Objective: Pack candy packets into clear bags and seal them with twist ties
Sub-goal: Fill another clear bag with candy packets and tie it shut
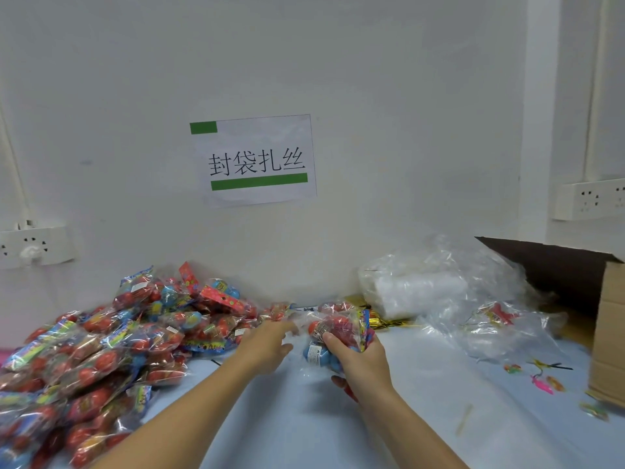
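Note:
My right hand [360, 363] grips a bunch of candy packets [334, 330] with red and blue balls, held just above the pale blue table [304, 418]. My left hand [267, 346] reaches forward beside it, fingers stretched toward the packets at the pile's right end [275, 313]; it is blurred and holds nothing. A big pile of red and blue candy packets [101, 350] covers the table's left side. Gold twist ties [382, 321] lie behind the held packets. A stack of clear bags [422, 286] sits at the back right.
A crumpled clear bag with a packet inside [497, 319] lies right of centre. An open cardboard box [605, 333] stands at the right edge. Small coloured scraps [541, 380] lie near it. Wall sockets [33, 247] and a paper sign [253, 160] are on the wall.

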The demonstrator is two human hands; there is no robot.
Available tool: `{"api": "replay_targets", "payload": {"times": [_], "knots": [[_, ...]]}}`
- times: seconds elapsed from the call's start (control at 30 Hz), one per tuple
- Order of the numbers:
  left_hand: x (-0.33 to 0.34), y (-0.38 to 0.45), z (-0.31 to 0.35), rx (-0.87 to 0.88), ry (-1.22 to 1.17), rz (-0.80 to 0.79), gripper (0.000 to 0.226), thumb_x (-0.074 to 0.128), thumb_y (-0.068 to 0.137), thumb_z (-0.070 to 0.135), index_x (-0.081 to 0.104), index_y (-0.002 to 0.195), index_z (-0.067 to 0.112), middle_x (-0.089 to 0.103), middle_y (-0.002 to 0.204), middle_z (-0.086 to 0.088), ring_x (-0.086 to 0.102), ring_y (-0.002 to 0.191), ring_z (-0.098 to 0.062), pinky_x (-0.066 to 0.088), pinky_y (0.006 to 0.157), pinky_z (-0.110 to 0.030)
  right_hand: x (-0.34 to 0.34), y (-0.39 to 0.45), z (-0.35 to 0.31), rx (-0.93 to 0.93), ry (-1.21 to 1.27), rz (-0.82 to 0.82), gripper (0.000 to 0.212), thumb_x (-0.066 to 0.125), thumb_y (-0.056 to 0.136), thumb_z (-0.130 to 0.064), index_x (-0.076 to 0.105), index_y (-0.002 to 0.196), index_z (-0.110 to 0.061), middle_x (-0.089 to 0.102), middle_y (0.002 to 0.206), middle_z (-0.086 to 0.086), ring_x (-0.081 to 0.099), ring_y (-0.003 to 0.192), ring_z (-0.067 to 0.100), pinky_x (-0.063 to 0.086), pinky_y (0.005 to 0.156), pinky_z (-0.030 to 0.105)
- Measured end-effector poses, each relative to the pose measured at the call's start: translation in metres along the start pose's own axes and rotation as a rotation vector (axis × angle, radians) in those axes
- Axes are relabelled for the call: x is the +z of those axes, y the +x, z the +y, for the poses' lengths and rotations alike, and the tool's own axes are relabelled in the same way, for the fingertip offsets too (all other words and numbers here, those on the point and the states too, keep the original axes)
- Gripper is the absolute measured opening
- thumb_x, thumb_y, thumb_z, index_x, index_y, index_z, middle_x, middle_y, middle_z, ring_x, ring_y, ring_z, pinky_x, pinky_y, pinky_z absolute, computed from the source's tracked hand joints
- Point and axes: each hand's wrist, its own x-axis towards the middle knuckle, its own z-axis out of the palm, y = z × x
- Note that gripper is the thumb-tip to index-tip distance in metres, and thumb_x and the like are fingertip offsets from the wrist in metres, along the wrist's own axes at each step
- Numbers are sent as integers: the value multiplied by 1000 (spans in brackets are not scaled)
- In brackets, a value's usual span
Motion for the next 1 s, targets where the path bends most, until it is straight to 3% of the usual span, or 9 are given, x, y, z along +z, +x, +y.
{"api": "replay_targets", "payload": {"times": [0.2, 0.37, 0.47, 0.6, 0.7, 0.77, 0.83, 0.9, 1.0], "knots": [[10, -9, 2, 41, 123, -74, 23, 54, 98, 35, 66, 117, 30, 60, 123, -1, 53, 116, -20, 45, 98, -37, -6, 8, 1, -23, -2, 74, 43, 84, 77, -30, 61, 113, -24, 70, 105, 2, 68, 95, 21, 54, 58, 29], [22, -26, -5, 126, 227, 87, 23, 50, 99, 34, 68, 104, 20, 50, 109, 2, 41, 109, -19, 35, 86, -29, -15, 15, 1, -55, 21, 149, 42, 82, 77, -31, 60, 113, -25, 69, 103, -2, 67, 95, 20, 58, 63, 33], [22, -39, -5, 127, 142, 134, 26, 48, 98, 38, 66, 93, 21, 58, 95, 5, 51, 93, -14, 39, 78, -26, -15, 17, 4, -69, 9, 168, 40, 82, 78, -30, 60, 110, -25, 69, 102, -2, 67, 98, 22, 57, 89, 48], [16, -51, 4, 125, -157, 296, 9, 54, 97, 28, 63, 99, 28, 54, 61, 13, 52, 57, -7, 35, 52, -16, -15, 16, 4, -62, 9, 188, 38, 81, 78, -30, 59, 109, -26, 68, 101, -3, 66, 94, 19, 59, 86, 47], [12, -48, 6, 53, -155, 548, 26, 67, 89, 23, 60, 114, 23, 53, 92, 11, 54, 86, -11, 42, 69, -21, -15, 14, 0, -50, 28, 184, 38, 82, 78, -30, 60, 109, -28, 68, 100, -4, 66, 90, 17, 57, 59, 31], [11, -41, 3, -106, -64, 458, 55, 68, 87, 36, 47, 135, 22, 48, 126, 4, 44, 117, -21, 41, 94, -33, -14, 12, -2, -32, 44, 178, 39, 82, 78, -31, 60, 110, -29, 68, 102, -4, 66, 92, 19, 54, 55, 28], [14, -38, 2, -208, -44, 306, 50, 65, 89, 43, 49, 133, 26, 44, 138, 8, 39, 127, -19, 36, 103, -35, -12, 12, -3, -9, 60, 168, 41, 83, 77, -31, 60, 111, -28, 69, 105, -2, 68, 95, 21, 54, 56, 29], [18, -41, 4, -234, -168, 318, 15, 60, 93, 35, 62, 104, 26, 58, 124, 7, 52, 113, -15, 44, 91, -32, -11, 11, -4, 14, 76, 142, 40, 83, 77, -31, 61, 110, -28, 70, 106, 1, 69, 96, 24, 55, 58, 29], [24, -48, 9, -317, -298, 406, 9, 55, 95, 28, 57, 87, 23, 64, 88, 5, 57, 78, -14, 49, 67, -32, -9, 7, -7, 42, 101, 50, 38, 83, 78, -28, 62, 109, -26, 74, 102, 4, 72, 92, 25, 54, 59, 30]]}}
